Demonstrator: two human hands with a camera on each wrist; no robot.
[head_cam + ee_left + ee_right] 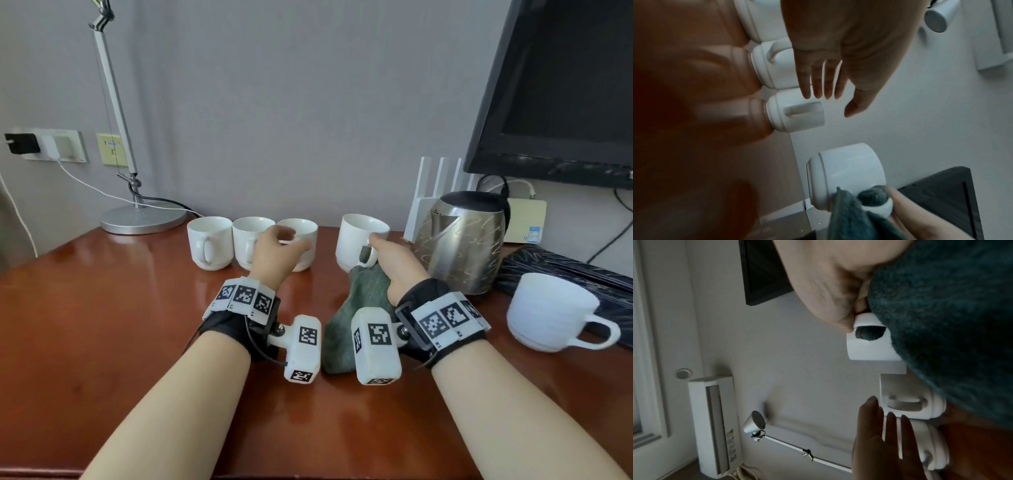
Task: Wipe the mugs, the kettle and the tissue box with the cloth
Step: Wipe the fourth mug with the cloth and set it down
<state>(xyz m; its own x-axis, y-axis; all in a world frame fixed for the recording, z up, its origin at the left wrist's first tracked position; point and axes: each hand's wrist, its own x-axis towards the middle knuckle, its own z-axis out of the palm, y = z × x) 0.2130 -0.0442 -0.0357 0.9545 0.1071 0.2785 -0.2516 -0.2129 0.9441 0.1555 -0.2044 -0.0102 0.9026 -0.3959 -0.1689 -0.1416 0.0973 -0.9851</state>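
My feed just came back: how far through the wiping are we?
Nothing visibly shows finished wiping. In hand: the right hand grips the green cloth and the fourth white mug's handle. The left hand, open, hovers by three white mugs. The steel kettle and white teacup stand untouched.

A bare stretch of wooden desk (120,325) lay open from 6 to 9 o'clock, wide enough for either hand to pass. At 12 o'clock a row of three mugs (251,245) stood touching, closing that side; the left hand (274,251) hovered open in front of the row's right end. A narrow gap separated the row from a fourth mug (356,240), held by the right hand (394,263) with the cloth (352,308). The kettle (462,240) blocked 1 o'clock, just beside that hand. A cup (551,310) and a dark box (565,274) crowded 3 o'clock. A lamp base (144,219) filled 10 o'clock.
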